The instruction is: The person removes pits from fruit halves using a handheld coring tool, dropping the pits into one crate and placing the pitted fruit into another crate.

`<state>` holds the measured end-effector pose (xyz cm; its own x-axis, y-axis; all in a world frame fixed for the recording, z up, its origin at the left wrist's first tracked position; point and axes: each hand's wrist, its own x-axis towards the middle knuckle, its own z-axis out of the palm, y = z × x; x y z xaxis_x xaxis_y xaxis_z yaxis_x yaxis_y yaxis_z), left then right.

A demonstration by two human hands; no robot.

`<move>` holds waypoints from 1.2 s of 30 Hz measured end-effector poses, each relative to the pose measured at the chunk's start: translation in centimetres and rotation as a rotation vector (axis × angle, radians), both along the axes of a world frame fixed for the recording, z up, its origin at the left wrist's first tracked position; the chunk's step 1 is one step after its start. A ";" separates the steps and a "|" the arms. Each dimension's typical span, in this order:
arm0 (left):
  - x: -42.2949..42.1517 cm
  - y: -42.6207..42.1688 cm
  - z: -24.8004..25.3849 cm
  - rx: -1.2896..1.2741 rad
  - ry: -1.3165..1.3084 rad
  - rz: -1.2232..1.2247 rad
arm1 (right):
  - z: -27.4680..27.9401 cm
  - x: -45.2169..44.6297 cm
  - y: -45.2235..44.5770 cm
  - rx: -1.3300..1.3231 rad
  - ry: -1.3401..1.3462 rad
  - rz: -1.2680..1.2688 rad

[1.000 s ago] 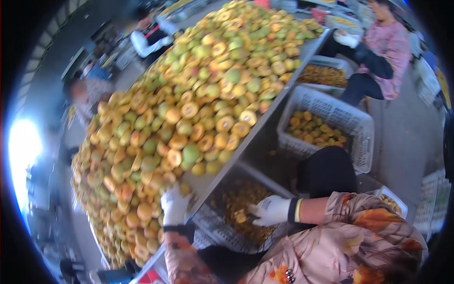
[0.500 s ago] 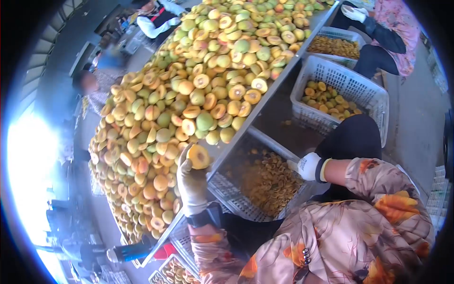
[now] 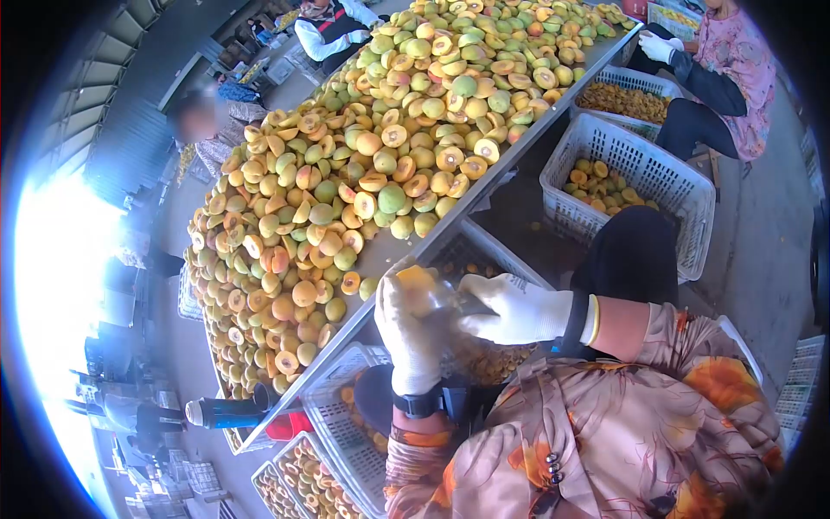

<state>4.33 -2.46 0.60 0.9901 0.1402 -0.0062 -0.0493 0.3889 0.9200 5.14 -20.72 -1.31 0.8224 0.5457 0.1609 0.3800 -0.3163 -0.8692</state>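
Note:
My left hand (image 3: 406,333), in a white glove, is closed around a halved yellow peach (image 3: 418,284) above the edge of the fruit table. Close beside it on the right, my gloved right hand (image 3: 519,313) points its fingers at the peach half. Those fingers are closed on something small and dark, blurred and mostly hidden, whose kind I cannot make out. Under both hands is a white crate (image 3: 493,246) with brown pits and scraps (image 3: 488,362) in it, partly covered by my hands. A big heap of peach halves (image 3: 346,182) covers most of the table.
The table's metal edge (image 3: 510,160) runs diagonally past my hands. A white crate (image 3: 683,195) of peach halves stands by my knee, with a crate of scraps (image 3: 627,102) behind it. More crates (image 3: 350,450) are at lower left. Co-workers (image 3: 731,78) sit around the table.
My left hand has moved right with the peach half, away from the heap. My right hand has risen from the scrap crate to meet it. The view has shifted slightly.

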 end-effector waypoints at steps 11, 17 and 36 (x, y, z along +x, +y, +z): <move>-3.7 -3.0 1.7 0.252 -0.075 0.250 | -0.2 -2.6 1.5 0.061 -0.451 -0.088; -3.2 -3.2 1.8 0.276 -0.121 0.361 | -0.9 -3.3 2.4 0.132 -0.364 -0.055; -1.3 -2.3 2.7 0.232 -0.171 0.320 | -0.8 -0.7 3.3 0.155 -0.067 0.165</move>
<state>3.03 -4.73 3.26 0.8804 0.4192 0.2216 -0.2929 0.1133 0.9494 4.48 -17.47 -2.08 0.7087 0.6364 0.3046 0.4740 -0.1097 -0.8737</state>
